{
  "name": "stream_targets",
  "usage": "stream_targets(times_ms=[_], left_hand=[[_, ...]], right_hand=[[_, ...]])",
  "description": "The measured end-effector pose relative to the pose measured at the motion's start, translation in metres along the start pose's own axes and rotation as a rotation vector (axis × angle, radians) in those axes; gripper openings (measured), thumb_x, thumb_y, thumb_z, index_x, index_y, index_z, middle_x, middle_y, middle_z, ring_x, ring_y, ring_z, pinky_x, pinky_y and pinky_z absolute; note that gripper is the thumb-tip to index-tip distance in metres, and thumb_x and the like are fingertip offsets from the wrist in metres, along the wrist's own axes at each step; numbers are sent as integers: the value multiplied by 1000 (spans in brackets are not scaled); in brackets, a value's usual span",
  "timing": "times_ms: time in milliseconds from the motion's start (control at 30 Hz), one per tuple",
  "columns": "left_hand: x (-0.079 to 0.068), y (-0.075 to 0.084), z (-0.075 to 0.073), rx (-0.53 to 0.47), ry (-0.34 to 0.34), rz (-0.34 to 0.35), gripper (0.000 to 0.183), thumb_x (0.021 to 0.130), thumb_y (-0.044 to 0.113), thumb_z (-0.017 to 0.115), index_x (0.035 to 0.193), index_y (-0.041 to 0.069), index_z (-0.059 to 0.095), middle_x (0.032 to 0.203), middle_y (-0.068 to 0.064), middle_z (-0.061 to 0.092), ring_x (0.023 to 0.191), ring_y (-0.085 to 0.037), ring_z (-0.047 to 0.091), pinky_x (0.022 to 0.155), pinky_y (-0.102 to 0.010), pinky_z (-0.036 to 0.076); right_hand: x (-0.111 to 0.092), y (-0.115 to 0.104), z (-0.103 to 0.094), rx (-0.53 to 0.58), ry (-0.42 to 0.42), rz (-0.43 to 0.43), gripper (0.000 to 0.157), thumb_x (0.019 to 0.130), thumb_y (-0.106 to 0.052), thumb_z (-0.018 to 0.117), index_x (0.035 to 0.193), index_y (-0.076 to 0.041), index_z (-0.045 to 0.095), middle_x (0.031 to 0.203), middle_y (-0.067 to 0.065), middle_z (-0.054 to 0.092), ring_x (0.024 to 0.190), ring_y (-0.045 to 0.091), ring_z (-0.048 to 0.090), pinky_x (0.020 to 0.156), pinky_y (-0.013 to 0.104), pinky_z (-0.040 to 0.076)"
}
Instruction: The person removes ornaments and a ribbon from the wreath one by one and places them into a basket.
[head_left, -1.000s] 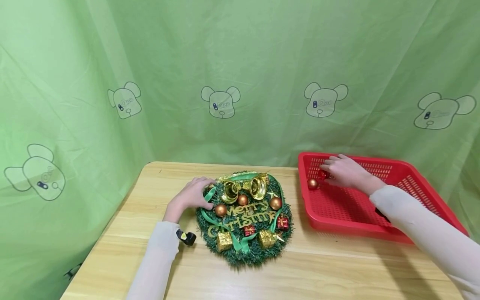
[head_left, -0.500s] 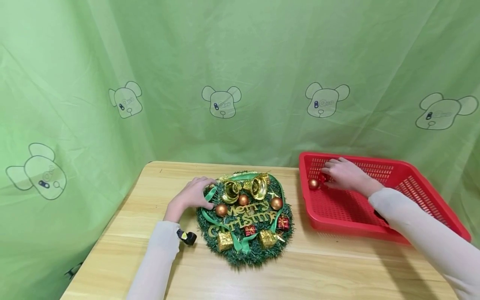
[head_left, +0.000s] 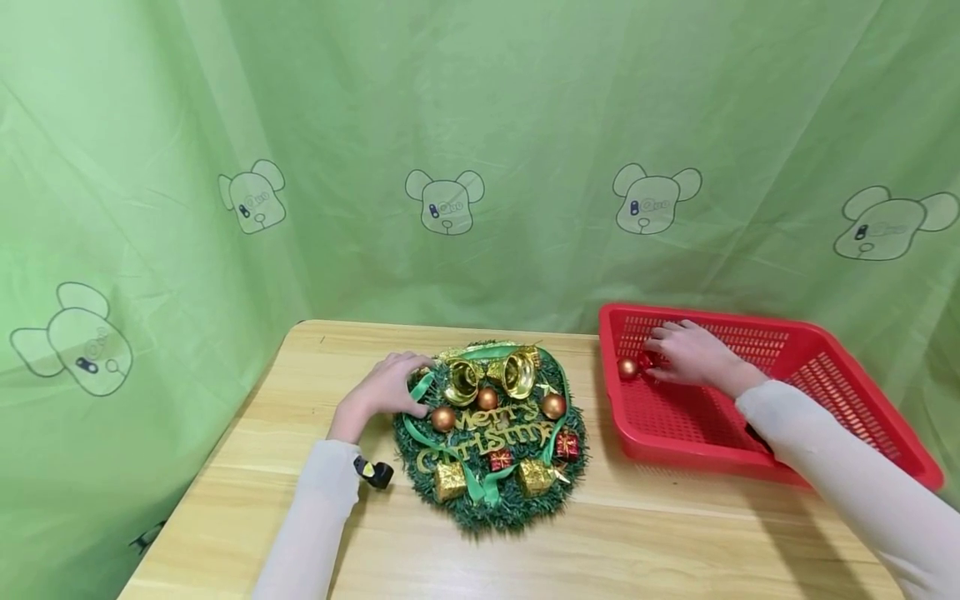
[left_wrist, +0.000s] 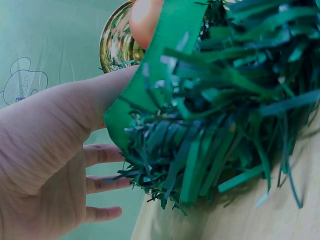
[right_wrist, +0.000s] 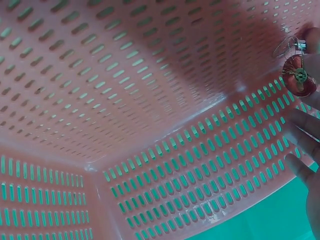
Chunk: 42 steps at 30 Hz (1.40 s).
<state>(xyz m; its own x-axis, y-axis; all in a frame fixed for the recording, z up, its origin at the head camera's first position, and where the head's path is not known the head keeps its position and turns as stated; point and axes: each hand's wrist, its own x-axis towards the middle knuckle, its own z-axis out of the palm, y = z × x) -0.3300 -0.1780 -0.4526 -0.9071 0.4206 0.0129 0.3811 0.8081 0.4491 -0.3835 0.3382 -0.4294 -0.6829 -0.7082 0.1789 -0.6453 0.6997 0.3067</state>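
Observation:
A round green Christmas wreath (head_left: pixel 491 517) lies on the table, with gold bells, copper balls, small gift boxes, green ribbon and gold lettering. My left hand (head_left: pixel 386 387) grips its left edge, thumb over the top. In the left wrist view, the other fingers (left_wrist: pixel 102 182) pass by the wreath's outer side. Inside the red basket (head_left: pixel 705 454), my right hand (head_left: pixel 690 354) pinches a shiny red Christmas ball (right_wrist: pixel 300 75) near the far left corner. Fingers partly cover this ball. A copper ball (head_left: pixel 627 367) lies just left of it in the basket.
The basket has slotted walls and stands at the right of the wooden table (head_left: pixel 300 517). A green curtain (head_left: pixel 540 267) printed with bear heads hangs behind and beside the table. A black band (head_left: pixel 373 473) sits at the left wrist.
My right hand has shifted slightly toward me in the basket, with the red ball lower beside the copper ball. My left hand stays at the wreath's edge.

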Motion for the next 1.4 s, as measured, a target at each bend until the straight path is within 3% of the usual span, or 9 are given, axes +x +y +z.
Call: stream_targets(times_ms=[733,1400], left_hand=[[5,-1,-1,5,-10,-7,86,61,36,83,138,25,45,143,-3,43,131,-28,35,112,-52,25],[2,-1,0,5,-13,-12,86,61,36,84,137,25,45,139,-2,46,128,-26,38,110,-51,29]], right_hand=[[0,1,0,15,-113,57,42,74,-40,74,99,-7,70,109,23,64,106,42,56,90,61,42],[1,-3,-3,35,-138,74,48,74,-41,74,104,-4,69,112,26,63,110,44,54,94,63,39]])
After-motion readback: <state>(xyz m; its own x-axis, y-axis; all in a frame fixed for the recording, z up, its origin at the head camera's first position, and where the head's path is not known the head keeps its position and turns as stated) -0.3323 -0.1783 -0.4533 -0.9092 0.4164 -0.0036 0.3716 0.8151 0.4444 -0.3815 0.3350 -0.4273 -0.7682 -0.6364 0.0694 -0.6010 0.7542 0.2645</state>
